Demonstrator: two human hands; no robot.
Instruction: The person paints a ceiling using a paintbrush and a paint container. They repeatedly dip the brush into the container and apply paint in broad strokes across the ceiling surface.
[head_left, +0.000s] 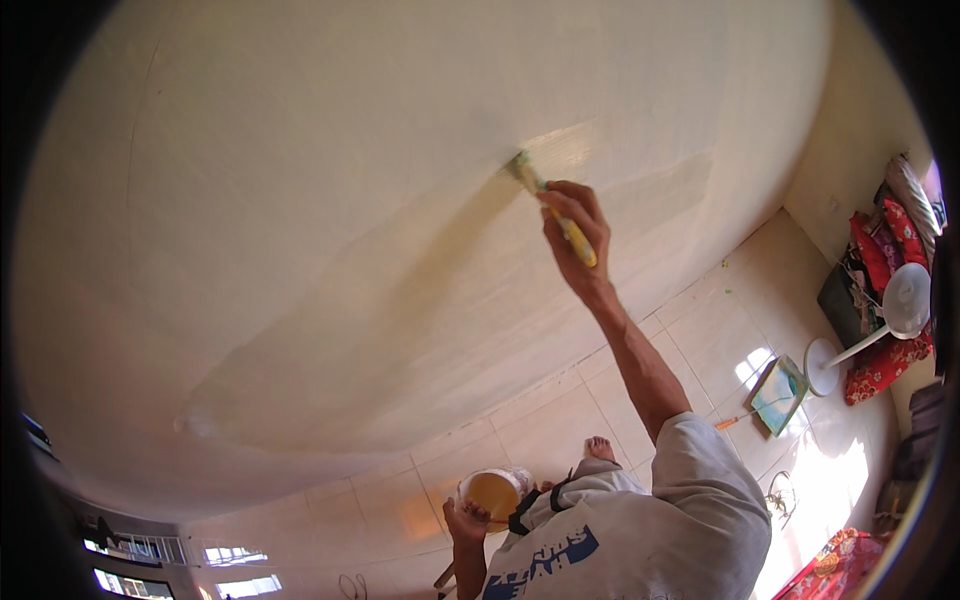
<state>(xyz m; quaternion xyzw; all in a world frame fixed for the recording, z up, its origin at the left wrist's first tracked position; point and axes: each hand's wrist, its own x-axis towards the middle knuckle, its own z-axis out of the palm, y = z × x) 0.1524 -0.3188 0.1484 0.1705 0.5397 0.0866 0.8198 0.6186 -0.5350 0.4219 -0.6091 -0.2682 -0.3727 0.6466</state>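
Your right hand (575,232) grips the yellow-handled brush (548,205) — fingers wrapped round it, bristles against the cream wall (350,200). Your left hand (466,522) holds the paint bucket (493,494) low — fingers on its rim.

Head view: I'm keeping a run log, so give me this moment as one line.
right hand: grips paintbrush, bristles on wall | left hand: holds paint bucket low | floor: paint tray, fan
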